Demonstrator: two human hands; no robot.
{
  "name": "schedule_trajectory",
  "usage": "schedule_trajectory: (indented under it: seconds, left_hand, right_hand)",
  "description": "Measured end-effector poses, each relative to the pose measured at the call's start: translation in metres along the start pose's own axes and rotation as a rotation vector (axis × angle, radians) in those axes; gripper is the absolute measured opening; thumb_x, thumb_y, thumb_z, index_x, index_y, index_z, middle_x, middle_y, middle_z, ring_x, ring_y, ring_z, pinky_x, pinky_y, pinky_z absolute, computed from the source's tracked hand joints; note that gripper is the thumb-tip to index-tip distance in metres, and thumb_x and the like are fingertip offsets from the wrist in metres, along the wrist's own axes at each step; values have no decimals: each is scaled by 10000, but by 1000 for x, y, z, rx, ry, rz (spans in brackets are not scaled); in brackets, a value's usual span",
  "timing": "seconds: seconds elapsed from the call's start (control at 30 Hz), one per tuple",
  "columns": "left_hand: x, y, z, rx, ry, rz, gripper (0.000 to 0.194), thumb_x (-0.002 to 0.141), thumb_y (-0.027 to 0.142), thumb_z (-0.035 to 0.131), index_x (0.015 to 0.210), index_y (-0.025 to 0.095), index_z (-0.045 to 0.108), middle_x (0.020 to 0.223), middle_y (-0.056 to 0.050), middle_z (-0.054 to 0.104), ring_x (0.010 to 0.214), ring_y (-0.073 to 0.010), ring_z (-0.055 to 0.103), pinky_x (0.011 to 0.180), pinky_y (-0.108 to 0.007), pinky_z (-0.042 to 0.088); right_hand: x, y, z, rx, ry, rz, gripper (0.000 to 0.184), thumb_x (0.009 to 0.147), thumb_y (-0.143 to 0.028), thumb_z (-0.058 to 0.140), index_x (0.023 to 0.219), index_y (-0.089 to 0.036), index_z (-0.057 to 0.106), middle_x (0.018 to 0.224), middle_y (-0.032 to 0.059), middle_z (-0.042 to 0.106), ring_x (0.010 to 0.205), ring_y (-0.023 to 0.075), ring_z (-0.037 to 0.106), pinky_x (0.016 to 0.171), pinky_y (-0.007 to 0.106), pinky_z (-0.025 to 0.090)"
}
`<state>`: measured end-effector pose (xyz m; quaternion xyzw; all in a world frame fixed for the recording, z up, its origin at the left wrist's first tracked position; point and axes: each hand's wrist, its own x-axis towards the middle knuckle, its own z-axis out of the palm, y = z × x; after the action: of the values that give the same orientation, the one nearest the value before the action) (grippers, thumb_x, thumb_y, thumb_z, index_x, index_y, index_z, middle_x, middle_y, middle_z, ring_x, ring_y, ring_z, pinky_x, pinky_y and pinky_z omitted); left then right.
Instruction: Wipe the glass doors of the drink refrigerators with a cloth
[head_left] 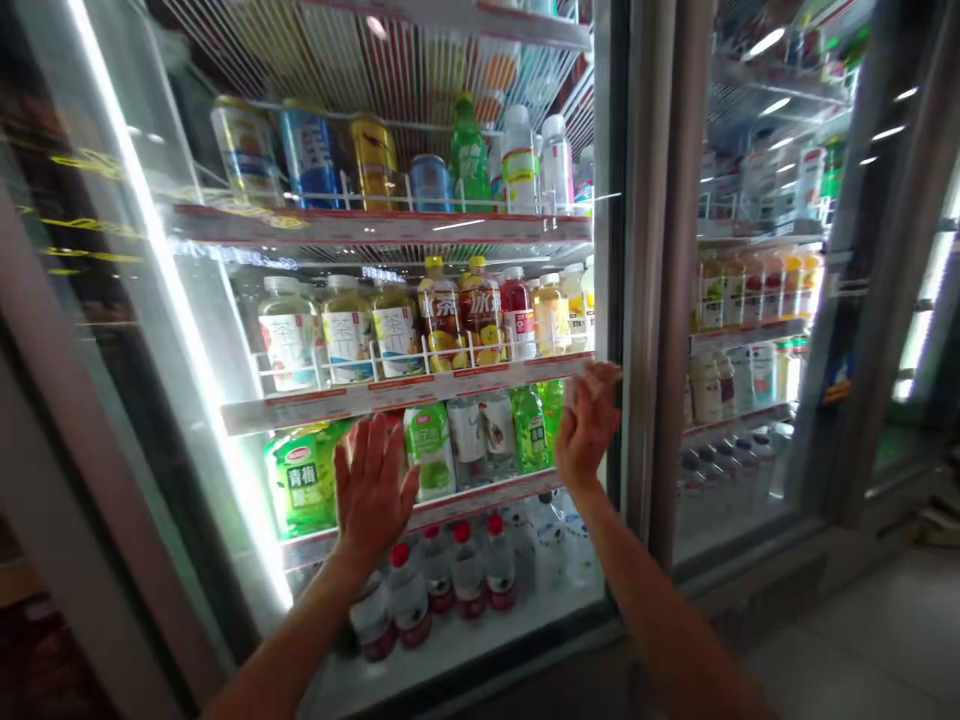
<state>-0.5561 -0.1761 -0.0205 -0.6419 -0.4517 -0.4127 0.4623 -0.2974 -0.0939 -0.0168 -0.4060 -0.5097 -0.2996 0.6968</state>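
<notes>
My left hand (pixel 373 490) is spread flat, fingers up, in front of a lit drinks fridge; it seems to rest on the glass door and holds nothing. Higher up and to the right, my right hand (pixel 589 435) is bent at the glass close to the door's right frame (pixel 641 300). Under its fingers is a pale, crumpled cloth (pixel 594 378), partly hidden by the hand. Behind the glass near my left hand are a green drink pack (pixel 301 480) and a green-labelled bottle (pixel 430 450). Green bottles (pixel 532 430) stand behind the glass beside my right hand.
Shelves inside hold tea bottles (pixel 442 315), cans (pixel 306 150) and red-capped water bottles (pixel 409 595). A bright light strip (pixel 161 240) runs down the left side. Another glass-fronted fridge (pixel 750 335) stands to the right, above a tiled floor (pixel 847 650).
</notes>
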Motion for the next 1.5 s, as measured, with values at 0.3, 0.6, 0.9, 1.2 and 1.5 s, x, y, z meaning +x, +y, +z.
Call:
schedule_trajectory:
  seconds: [0.3,0.6,0.9,1.2,1.5]
  left_hand:
    - [-3,0,3,16,22,1,712,818,282,523,1422,258,147,1485,-63,162,1376,-242,150,1120,-503,117]
    - [-6,2,7,7,37,-17,699,811,287,517,1419,246,175,1482,-60,166,1373,-256,160,1116,-518,113]
    - [-7,0,3,5,9,-6,691,821,285,505,1420,261,161,1489,-42,153,1378,-241,151,1122,-495,118]
    - [-4,1,7,1,30,-22,692,815,294,508,1418,266,170,1491,-38,150,1377,-248,158,1122,-500,107]
    - [-67,3,-7,9,-77,27,686,825,255,518,1419,240,173,1476,-75,207,1371,-228,175,1128,-453,110]
  right_hand:
    - [-53,-104,5,165,-325,-396,421,835,-246,465,1246,-332,489,1404,12,409,1362,224,244,1107,492,150]
    - [-21,1,-1,-24,12,102,487,884,-247,343,1370,-216,346,1405,150,373,1330,290,300,994,583,290]
    - [-65,-66,-5,128,-306,-334,416,846,-243,445,1254,-312,492,1386,31,435,1344,219,289,1107,496,145]
    - [-62,-32,-11,50,-182,24,506,869,-226,378,1373,-236,343,1445,130,315,1353,285,248,1038,547,249]
    - [-97,-18,-25,16,-307,-155,442,861,-206,423,1297,-276,449,1435,84,353,1351,237,269,1088,518,157]
